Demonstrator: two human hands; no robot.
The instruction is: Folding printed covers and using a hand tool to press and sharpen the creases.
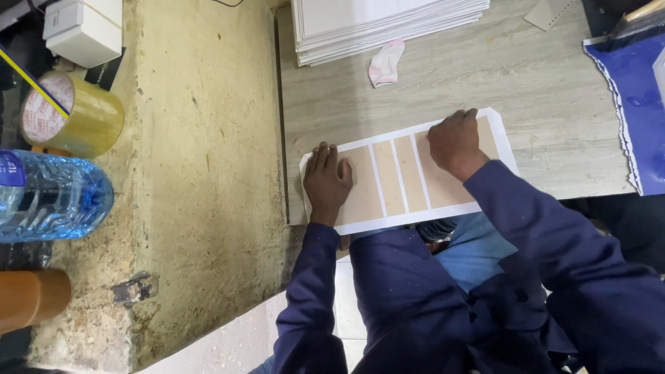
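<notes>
Centre of frame: white sheet with tan rectangular panels lies on a pale wood-grain table. Left hand flat on the sheet's left end, fingers spread. Right hand curled, pressing near the sheet's upper right. Both sleeves dark blue.

Top centre: stack of white sheets; just below it, a small white-and-pink cloth. Right edge: blue plastic sheet.

Left of the table: rough yellowish concrete ledge. Far left: tape roll, clear water bottle lying on its side, white box at upper left, brown cylinder at lower left.
</notes>
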